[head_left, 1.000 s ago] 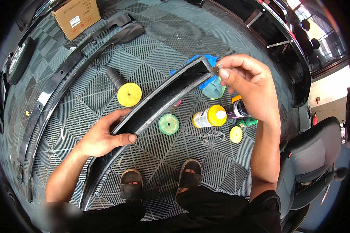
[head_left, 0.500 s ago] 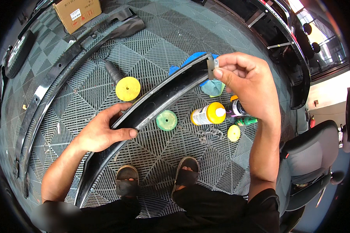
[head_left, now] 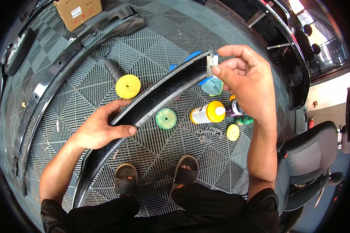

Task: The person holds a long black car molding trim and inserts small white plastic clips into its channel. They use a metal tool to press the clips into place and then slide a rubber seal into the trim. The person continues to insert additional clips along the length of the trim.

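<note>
A long, curved black trim piece, like a car body part with a hollow channel, runs from my lower left up to the middle right. My left hand is closed around its middle, thumb on the near edge and fingers over the far one. At the upper end, my right hand pinches a small flat metal piece by its side. A pale tab shows beside my thumb. The metal piece lies across the channel's end; whether it is fixed there I cannot tell.
On the tiled grate floor lie a polisher with a yellow pad, a green pad, a yellow bottle, a small yellow pad and blue cloths. More black strips lie left. A seat stands right.
My right hand has shifted slightly left and up, its index finger straighter. The metal piece has turned, showing more of its flat face. My left hand keeps its hold.
</note>
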A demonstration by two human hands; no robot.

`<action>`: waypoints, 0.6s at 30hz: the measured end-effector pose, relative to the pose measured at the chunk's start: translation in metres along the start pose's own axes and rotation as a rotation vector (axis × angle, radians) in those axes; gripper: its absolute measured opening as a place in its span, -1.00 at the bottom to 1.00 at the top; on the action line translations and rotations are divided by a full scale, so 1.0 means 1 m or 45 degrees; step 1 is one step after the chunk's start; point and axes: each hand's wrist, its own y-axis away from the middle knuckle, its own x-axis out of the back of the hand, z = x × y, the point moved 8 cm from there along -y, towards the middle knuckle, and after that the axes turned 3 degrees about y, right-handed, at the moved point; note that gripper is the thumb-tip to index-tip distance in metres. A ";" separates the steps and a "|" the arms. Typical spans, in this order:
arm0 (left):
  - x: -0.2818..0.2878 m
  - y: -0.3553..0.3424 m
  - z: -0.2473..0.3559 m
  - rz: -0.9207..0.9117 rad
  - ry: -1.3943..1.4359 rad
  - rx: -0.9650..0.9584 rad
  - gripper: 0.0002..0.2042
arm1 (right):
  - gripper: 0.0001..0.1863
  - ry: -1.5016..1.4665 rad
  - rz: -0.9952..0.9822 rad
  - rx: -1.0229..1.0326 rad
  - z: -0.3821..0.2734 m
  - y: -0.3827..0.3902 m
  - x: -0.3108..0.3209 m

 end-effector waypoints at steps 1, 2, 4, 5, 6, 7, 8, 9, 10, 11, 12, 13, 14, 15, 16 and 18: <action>0.000 0.000 -0.001 0.003 -0.001 -0.005 -0.27 | -0.82 -0.022 0.022 0.003 0.001 0.001 0.000; 0.001 0.001 -0.001 0.006 -0.001 -0.010 -0.27 | -0.82 -0.028 0.036 -0.014 0.001 0.002 0.000; 0.001 0.001 -0.001 0.001 -0.013 -0.002 -0.26 | -0.83 -0.040 0.061 -0.051 0.003 0.004 0.000; 0.000 0.000 -0.001 -0.002 -0.019 0.003 -0.26 | -0.82 -0.051 0.072 -0.048 0.005 0.005 -0.001; 0.000 0.000 -0.001 0.001 -0.017 -0.013 -0.27 | -0.81 -0.061 0.083 -0.046 0.007 0.005 -0.002; 0.000 0.000 -0.001 0.004 -0.017 -0.030 -0.27 | -0.80 -0.074 0.094 -0.042 0.010 0.006 -0.003; 0.000 0.000 0.000 0.008 -0.017 -0.046 -0.27 | -0.80 -0.060 0.109 -0.030 0.010 0.007 -0.003; 0.000 0.000 0.001 0.015 -0.019 -0.047 -0.27 | -0.79 -0.046 0.123 -0.017 0.011 0.008 -0.003; 0.000 0.000 0.002 0.020 -0.020 -0.047 -0.28 | -0.79 -0.032 0.138 -0.006 0.012 0.008 -0.003; 0.000 0.001 0.003 0.025 -0.021 -0.048 -0.28 | -0.78 0.000 0.161 0.015 0.013 0.009 -0.003; 0.000 0.000 0.003 0.024 -0.015 -0.043 -0.28 | -0.77 0.033 0.184 0.036 0.013 0.009 -0.002; 0.000 0.001 0.003 0.026 -0.011 -0.037 -0.29 | -0.75 0.062 0.205 0.059 0.012 0.009 -0.002; 0.001 0.001 0.003 0.029 -0.008 -0.032 -0.29 | -0.75 0.060 0.221 0.061 0.013 0.010 -0.003; 0.001 0.001 0.003 0.033 -0.011 -0.031 -0.29 | -0.74 0.058 0.237 0.063 0.014 0.012 -0.004; 0.002 0.001 0.003 0.038 -0.014 -0.029 -0.29 | -0.74 0.057 0.252 0.065 0.014 0.013 -0.005; 0.003 0.001 0.003 0.046 -0.013 -0.026 -0.29 | -0.73 0.055 0.269 0.078 0.015 0.015 -0.005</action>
